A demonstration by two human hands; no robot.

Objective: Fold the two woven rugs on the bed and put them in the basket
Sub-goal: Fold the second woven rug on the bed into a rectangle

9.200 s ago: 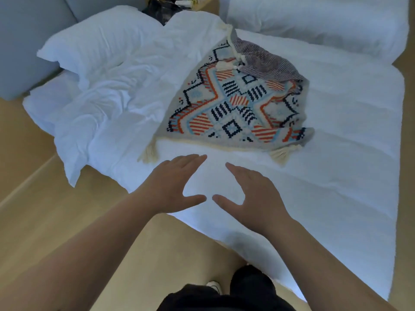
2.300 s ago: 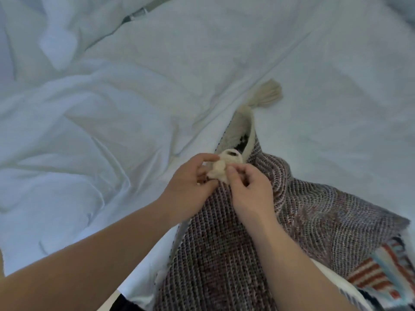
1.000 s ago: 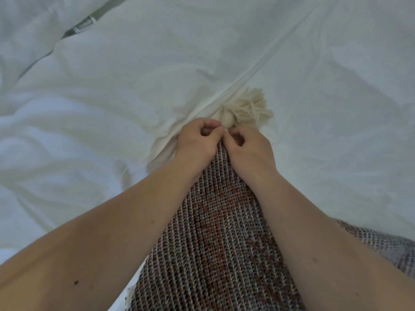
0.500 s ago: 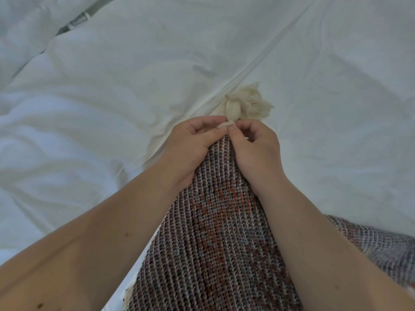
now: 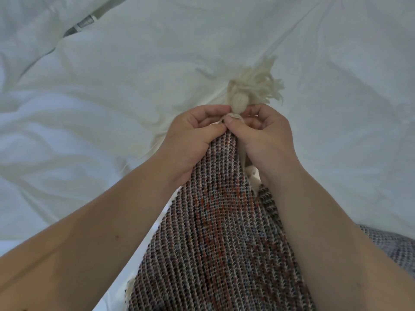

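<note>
A woven rug lies on the white bed with its muted grey, rust and blue underside facing up, running from the bottom of the view to a corner at the middle. A cream tassel fans out from that corner onto the sheet. My left hand and my right hand sit side by side at the corner, thumbs and fingers pinching the rug just below the tassel's knot. A second layer of the weave shows under my right wrist. The basket is out of view.
Rumpled white bedding fills the left and far side. A pillow or duvet edge with a small grey label lies at the upper left. The sheet on the right is smoother.
In the last second my hands stayed on the rug corner and drew slightly nearer and to the right. Earlier the rug lay pattern side up; its underside faces up now.
</note>
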